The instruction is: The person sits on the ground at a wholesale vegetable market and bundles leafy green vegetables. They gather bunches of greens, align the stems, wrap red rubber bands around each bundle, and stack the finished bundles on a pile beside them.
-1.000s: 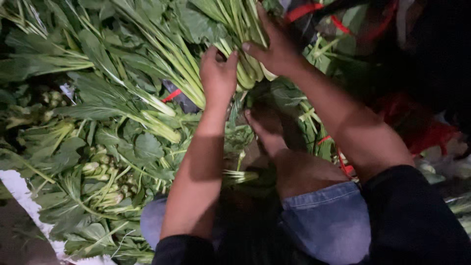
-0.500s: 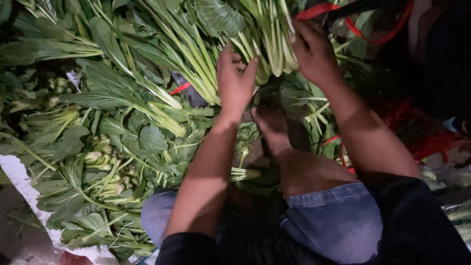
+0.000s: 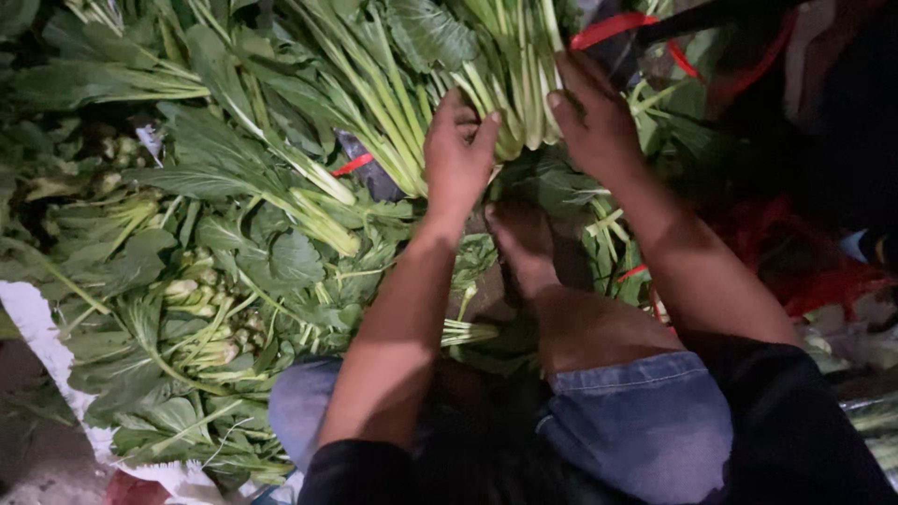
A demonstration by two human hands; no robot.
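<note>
Left hand (image 3: 456, 154) is curling around the cut ends of a bunch of leafy greens (image 3: 510, 79), thumb tip pressing against the pale green stalks from the right side of the hand, fingers wrapping the left side; grip is closed on the stalks. Right hand (image 3: 594, 117) is pressing flat against the other side of the same bunch, fingers reaching upward along the stalks, palm partly covering them. Whether the right fingers are fully closing behind the bunch cannot be told; they are hidden by the stalks. The bunch is sitting between the two hands, stalk ends pointing down toward the person, leaves fanning up out of view at the top edge.

Just below the hands, a bare foot (image 3: 524, 243) is resting among the leaves, and the knee above it is wearing rolled blue denim (image 3: 641, 421).

A second loose bunch (image 3: 309, 201) is lying to the left of the left hand, stalk ends pointing down and right. A red band (image 3: 353, 165) is showing between it and the held bunch. More red strapping (image 3: 617, 23) is lying at the top, just above the right hand.

Further left, a heap of broad-leaved greens with small budding heads (image 3: 201, 299) is covering a white sheet (image 3: 37, 327) whose edge is showing at lower left.
</note>
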